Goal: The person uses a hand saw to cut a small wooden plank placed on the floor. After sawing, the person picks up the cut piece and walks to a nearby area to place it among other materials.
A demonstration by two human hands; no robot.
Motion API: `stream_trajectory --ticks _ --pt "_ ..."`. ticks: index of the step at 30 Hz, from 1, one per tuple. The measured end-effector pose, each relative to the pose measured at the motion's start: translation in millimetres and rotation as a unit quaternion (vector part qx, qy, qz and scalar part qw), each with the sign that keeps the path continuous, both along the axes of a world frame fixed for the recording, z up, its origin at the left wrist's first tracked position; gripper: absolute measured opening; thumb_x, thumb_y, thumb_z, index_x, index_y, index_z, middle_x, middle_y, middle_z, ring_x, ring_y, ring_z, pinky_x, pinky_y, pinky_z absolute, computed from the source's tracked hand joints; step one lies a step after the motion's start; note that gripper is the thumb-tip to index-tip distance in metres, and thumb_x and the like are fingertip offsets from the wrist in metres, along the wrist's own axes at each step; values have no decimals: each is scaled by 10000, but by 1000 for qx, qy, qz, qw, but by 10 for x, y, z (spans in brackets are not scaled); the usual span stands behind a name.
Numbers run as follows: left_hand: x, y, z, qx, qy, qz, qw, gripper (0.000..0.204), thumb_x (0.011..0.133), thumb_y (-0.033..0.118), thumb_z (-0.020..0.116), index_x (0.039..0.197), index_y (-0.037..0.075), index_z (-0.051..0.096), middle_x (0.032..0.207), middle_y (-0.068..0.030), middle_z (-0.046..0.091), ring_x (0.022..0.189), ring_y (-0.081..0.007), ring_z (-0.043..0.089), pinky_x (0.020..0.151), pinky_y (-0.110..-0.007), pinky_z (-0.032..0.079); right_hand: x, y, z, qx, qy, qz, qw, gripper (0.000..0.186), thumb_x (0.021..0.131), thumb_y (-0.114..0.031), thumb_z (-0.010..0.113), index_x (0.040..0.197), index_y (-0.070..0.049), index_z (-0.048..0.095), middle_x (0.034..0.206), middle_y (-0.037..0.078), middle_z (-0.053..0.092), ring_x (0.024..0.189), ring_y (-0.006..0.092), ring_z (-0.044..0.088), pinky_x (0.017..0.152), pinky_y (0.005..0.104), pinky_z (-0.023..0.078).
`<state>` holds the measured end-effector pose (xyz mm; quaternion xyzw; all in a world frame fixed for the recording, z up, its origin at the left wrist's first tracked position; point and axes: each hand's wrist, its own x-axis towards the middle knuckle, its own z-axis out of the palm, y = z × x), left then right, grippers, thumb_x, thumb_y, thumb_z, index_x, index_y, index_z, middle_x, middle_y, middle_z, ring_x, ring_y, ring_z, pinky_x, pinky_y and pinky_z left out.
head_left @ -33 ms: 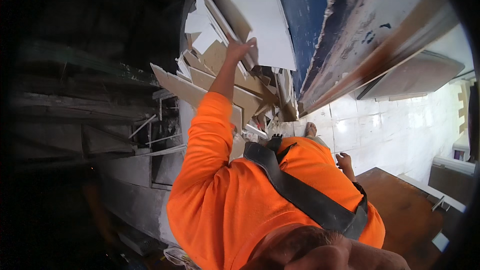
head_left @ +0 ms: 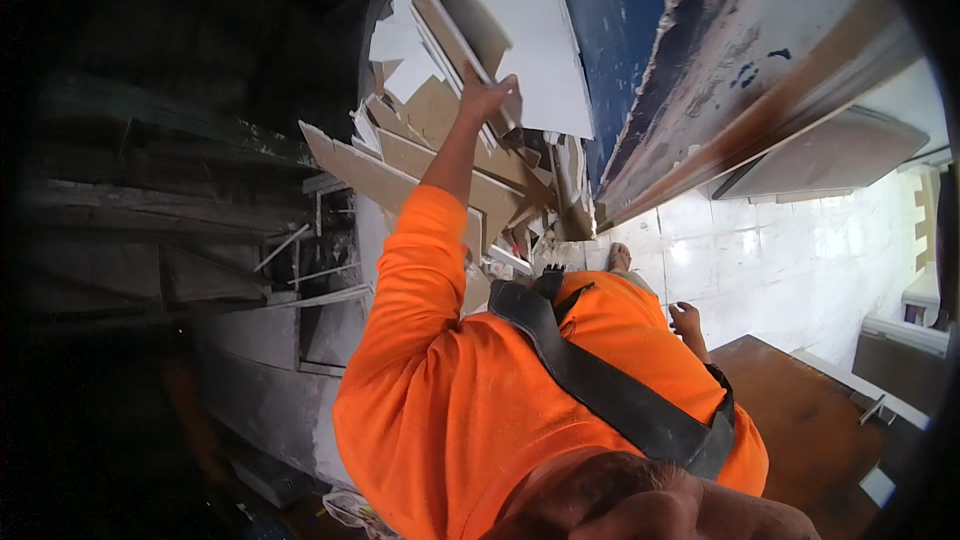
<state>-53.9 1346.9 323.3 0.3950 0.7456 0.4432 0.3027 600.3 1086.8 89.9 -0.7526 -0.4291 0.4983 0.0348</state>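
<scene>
My left arm reaches out over a heap of broken boards (head_left: 400,155). At its end my left hand (head_left: 487,98) is closed on the edge of a flat board (head_left: 468,18), which stands tilted and looks a little blurred. The fingers behind the board are partly hidden. Right behind it lies a large white sheet (head_left: 540,50). Low beside my body hangs my right hand (head_left: 686,320), its fingers loosely bent and apart, with nothing in them. It is nearest to my orange clothing and the white tiled floor (head_left: 740,250).
A blue panel (head_left: 590,10) and a worn panel (head_left: 730,80) with a ragged edge rise right of the heap. Farther right leans another panel (head_left: 830,155). A brown flat surface (head_left: 790,410) lies at lower right. Dark timber framing (head_left: 120,205) fills the left. My foot (head_left: 620,258) shows on the tiles.
The board in my left hand has shifted slightly to the right, and its face has turned a little. My right hand stays almost where it was.
</scene>
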Motion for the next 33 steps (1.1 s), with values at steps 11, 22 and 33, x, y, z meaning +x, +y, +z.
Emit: stream_trajectory --ticks 11,22,33 --pt "1003 -425 268 -23 327 -29 944 1268 723 343 861 1629 26 32 1564 -499 57 1453 -642 201 1214 -572 261 -73 483 122 -9 -22 13 1000 593 914 -310 732 1377 34 594 837 174 736 588 206 682 456 359 533" --pt "618 -792 -103 234 320 -47 917 1004 945 480 578 1609 -61 54 1572 -482 85 1452 -645 171 1216 -610 186 -186 345 -46 -3 0 17 1000 614 904 -314 726 1366 67 589 717 133 695 563 194 660 455 348 521" --pt "165 -801 -869 237 285 -27 928 578 947 174 583 1425 -83 384 1376 -346 462 1235 -518 482 1081 -520 380 -249 445 -218 -27 -18 73 997 634 913 -350 725 1402 24 575 867 186 746 655 239 727 515 359 586"
